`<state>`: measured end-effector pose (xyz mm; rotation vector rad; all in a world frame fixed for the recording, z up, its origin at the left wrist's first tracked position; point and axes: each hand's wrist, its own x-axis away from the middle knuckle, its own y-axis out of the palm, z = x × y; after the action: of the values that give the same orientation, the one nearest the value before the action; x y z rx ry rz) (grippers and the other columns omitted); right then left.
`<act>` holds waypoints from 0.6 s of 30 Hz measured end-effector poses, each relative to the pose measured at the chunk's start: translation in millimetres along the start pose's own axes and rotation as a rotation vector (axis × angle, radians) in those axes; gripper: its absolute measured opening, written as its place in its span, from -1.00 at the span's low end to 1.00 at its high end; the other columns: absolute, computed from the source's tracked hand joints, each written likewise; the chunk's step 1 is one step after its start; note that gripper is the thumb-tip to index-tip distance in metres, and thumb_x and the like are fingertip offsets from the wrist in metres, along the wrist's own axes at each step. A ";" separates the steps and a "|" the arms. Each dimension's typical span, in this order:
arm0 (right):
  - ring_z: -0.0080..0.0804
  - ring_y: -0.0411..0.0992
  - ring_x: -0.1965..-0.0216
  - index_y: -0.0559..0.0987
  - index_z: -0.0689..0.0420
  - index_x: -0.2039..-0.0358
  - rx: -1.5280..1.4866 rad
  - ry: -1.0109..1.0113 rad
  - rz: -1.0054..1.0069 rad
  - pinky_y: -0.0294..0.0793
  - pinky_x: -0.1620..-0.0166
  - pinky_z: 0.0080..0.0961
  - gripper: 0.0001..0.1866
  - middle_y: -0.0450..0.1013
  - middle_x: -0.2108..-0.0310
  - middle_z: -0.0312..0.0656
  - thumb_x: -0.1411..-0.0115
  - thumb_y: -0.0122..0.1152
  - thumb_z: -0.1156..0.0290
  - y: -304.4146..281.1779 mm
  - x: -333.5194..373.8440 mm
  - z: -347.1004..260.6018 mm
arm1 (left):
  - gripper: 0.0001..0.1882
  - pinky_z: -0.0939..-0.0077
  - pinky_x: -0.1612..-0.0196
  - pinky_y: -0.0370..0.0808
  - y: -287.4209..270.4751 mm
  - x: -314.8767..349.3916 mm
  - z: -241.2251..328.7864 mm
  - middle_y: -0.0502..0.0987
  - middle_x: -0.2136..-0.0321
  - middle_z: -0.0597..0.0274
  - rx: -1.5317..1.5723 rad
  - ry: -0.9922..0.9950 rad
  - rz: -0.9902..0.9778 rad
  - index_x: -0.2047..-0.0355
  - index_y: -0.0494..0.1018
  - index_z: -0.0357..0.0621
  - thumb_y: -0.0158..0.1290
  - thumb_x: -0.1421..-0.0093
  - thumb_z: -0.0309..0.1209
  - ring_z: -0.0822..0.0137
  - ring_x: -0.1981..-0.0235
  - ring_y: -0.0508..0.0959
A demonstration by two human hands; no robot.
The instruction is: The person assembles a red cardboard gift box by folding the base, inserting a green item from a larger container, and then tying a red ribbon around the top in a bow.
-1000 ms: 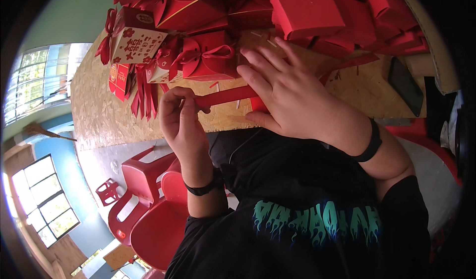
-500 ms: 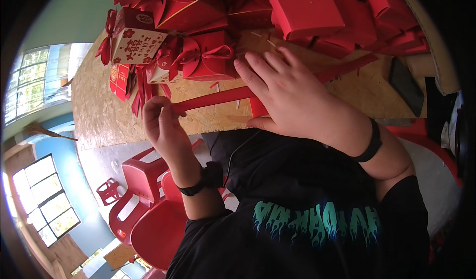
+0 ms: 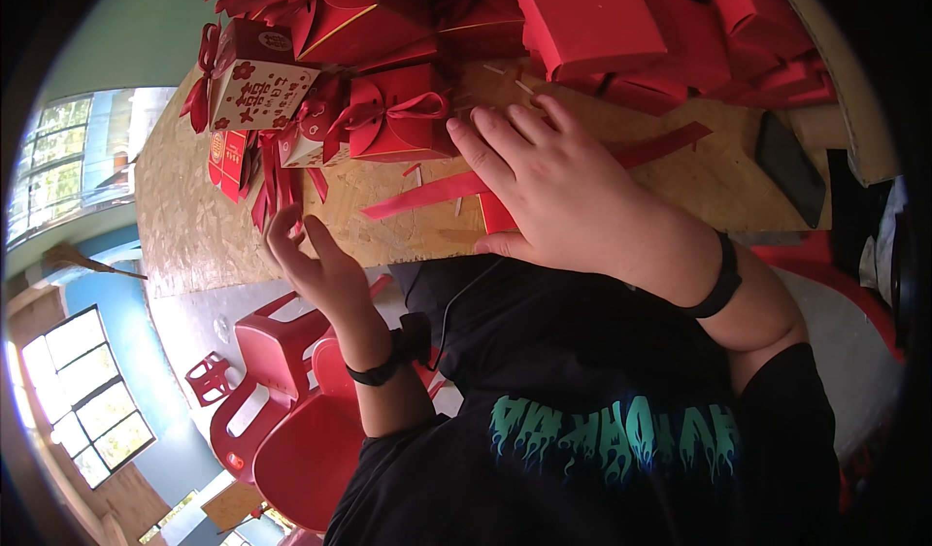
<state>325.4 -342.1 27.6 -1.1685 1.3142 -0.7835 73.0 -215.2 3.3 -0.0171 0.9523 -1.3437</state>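
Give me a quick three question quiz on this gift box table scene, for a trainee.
1. True or false: the right hand lies flat, palm down, on the wooden table.
2. Which thing runs out from under the right hand toward the left hand? A) a long red ribbon strip B) a pair of scissors C) a blue cord
3. Fill in: the small red box just beyond the right hand's fingertips is tied with a red ____.

Key
1. True.
2. A. The left hand is open with spread fingers at the table's near edge, holding nothing.
3. Bow.
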 end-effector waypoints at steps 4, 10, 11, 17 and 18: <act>-0.09 0.39 -0.18 0.33 0.29 -0.38 -0.057 0.013 -0.020 0.29 -0.34 -0.01 0.05 0.40 -0.18 0.02 -0.11 0.37 -0.26 -0.3 -1.2 -0.3 | -0.85 0.25 0.27 0.56 -5.3 24.3 42.5 0.65 0.37 0.05 -0.083 0.440 -0.197 0.24 0.57 -0.27 0.17 -0.16 -0.66 0.04 0.38 0.63; -0.06 0.36 -0.22 0.30 0.31 -0.39 -0.081 0.020 -0.036 0.25 -0.35 -0.05 0.07 0.37 -0.24 0.06 -0.11 0.35 -0.27 -2.0 0.1 0.1 | -0.56 0.47 0.11 0.50 10.8 48.7 68.4 0.62 0.20 0.15 0.452 -0.303 -0.885 -0.14 0.47 -0.42 -0.10 -0.54 -0.24 0.35 0.24 0.58; -0.07 0.36 -0.22 0.31 0.31 -0.39 -0.073 0.019 -0.039 0.26 -0.35 -0.05 0.07 0.38 -0.24 0.05 -0.11 0.36 -0.26 -1.6 0.1 0.4 | -0.54 0.47 0.07 0.49 16.7 50.0 70.0 0.60 0.14 0.16 0.521 -0.380 -0.864 -0.19 0.43 -0.41 -0.11 -0.55 -0.24 0.36 0.21 0.57; -0.07 0.36 -0.24 0.20 0.29 -0.45 -0.120 0.024 -0.012 0.27 -0.34 -0.04 0.15 0.36 -0.27 0.08 -0.04 0.45 -0.17 2.9 0.2 -0.1 | -0.58 0.41 -0.14 0.49 46.0 52.3 88.4 0.54 -0.07 0.10 0.880 -0.385 -0.478 -0.29 0.33 -0.35 -0.06 -0.49 -0.45 0.38 -0.01 0.55; -0.07 0.36 -0.24 0.16 0.29 -0.47 -0.114 0.028 -0.003 0.27 -0.34 -0.03 0.18 0.35 -0.28 0.09 -0.02 0.47 -0.14 4.0 1.0 -0.1 | -0.59 0.41 -0.16 0.48 47.3 51.1 91.2 0.55 -0.08 0.10 0.873 -0.352 -0.495 -0.28 0.34 -0.36 -0.03 -0.47 -0.50 0.38 -0.03 0.55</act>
<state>324.8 -341.9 23.6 -1.2537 1.3954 -0.7371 160.7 -289.0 8.2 0.1821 0.0018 -2.0421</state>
